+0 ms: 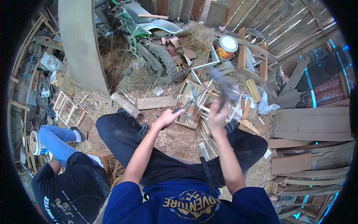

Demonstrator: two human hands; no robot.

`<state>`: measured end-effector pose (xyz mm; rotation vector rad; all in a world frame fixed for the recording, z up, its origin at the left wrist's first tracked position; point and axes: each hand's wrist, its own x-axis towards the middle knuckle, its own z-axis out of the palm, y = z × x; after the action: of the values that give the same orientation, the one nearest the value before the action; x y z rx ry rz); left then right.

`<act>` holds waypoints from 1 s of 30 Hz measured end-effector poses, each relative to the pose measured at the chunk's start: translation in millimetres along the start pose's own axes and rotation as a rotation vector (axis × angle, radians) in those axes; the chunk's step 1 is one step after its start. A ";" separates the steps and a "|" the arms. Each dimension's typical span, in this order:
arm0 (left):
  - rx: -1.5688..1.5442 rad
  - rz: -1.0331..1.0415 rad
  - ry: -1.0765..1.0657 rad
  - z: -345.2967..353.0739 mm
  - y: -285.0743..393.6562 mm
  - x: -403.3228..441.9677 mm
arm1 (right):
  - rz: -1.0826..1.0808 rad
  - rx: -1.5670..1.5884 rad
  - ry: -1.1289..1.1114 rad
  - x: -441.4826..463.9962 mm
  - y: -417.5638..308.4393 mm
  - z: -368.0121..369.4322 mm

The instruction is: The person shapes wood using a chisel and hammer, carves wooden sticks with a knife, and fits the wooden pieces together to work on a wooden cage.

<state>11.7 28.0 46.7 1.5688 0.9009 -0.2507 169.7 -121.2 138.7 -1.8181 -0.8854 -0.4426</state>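
Note:
My left hand (170, 118) is closed around the dark handle of a knife (192, 101), its narrow blade pointing up and to the right. My right hand (219, 116), smeared by motion, grips a hammer (223, 83); the grey head is blurred, so its exact shape is hard to make out. Between my feet, just beyond the hands, lies a small wooden frame of thin slats (183, 90). Close to my left hand, a wooden block with a round recess (187, 121) rests on the straw. I cannot tell whether the blade touches the frame.
A person in a black shirt (71, 186) sits at my left. Ahead are a motorbike (149, 28), a paint bucket (227, 46) and a plank (156, 102). A log (125, 101) lies near my left foot. Boards (313, 124) are stacked on the right. Straw covers the floor.

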 end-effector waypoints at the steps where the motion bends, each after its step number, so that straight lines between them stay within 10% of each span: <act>1: -0.012 0.005 -0.003 0.1 -1.1 -0.8 | 0.203 0.020 -0.233 -21.5 3.3 4.4; 3: -0.008 0.021 0.025 0.7 -0.2 -0.4 | 0.324 -0.138 -0.564 -81.3 59.0 24.8; 14: 0.266 0.173 0.363 -3.6 -22.0 -15.2 | 0.815 0.052 -0.575 -108.2 32.3 -13.3; 30: 0.425 0.069 0.304 -16.9 -9.6 -26.8 | 0.208 0.415 -0.042 52.4 -45.6 -45.9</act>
<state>-18.3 32.3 60.2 2.0671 1.0733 -0.1623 175.0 -134.0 220.8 -1.5174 -0.7419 -0.0793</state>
